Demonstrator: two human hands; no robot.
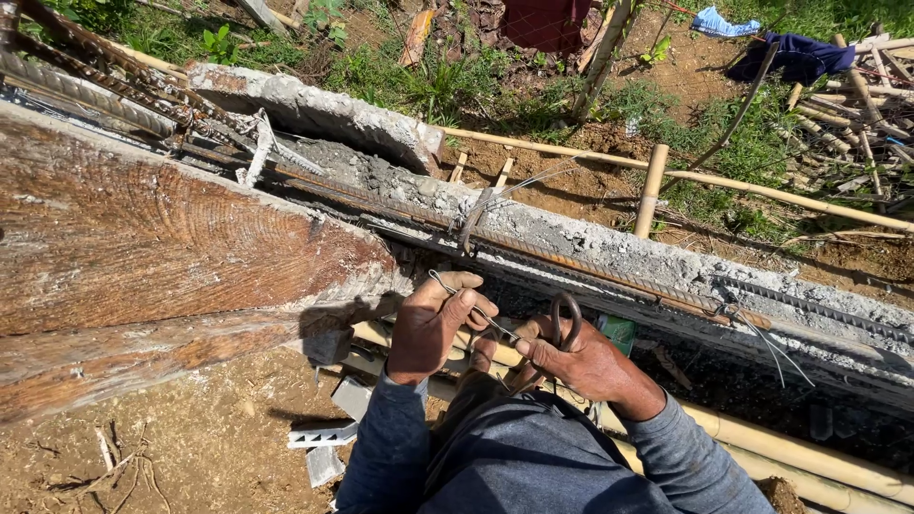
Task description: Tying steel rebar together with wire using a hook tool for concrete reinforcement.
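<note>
Your left hand (428,328) was closed in a pinch on a thin tie wire (464,303), thumb pressed over the strand against the curled fingers; the wire's looped end stood just above the knuckles, and the strand ran down and to the right toward your other hand. Your right hand (581,360) was clasped around a dark, rusted hook tool (568,319), whose rounded loop rose above the fingers. Whether the wire's far end was caught on that tool could not be told. Both hands sat close together, just apart, over your lap, in grey-blue sleeves.

Directly in front of the hands ran a rough concrete beam (609,249), its top crumbled and uneven. Ribbed rebar (590,265) lay along its near edge, bound at points with wire ties (473,221); a further tie showed at the right, loose ends sticking out. To the left, a weathered timber formwork board (152,257) lay against the beam. Bamboo poles (809,457) ran beneath your right arm, and one more stood across the ground beyond the beam. Broken concrete block pieces (324,438) lay on the bare soil below your left elbow. Grass, sticks and a blue cloth (795,55) lay well beyond.
</note>
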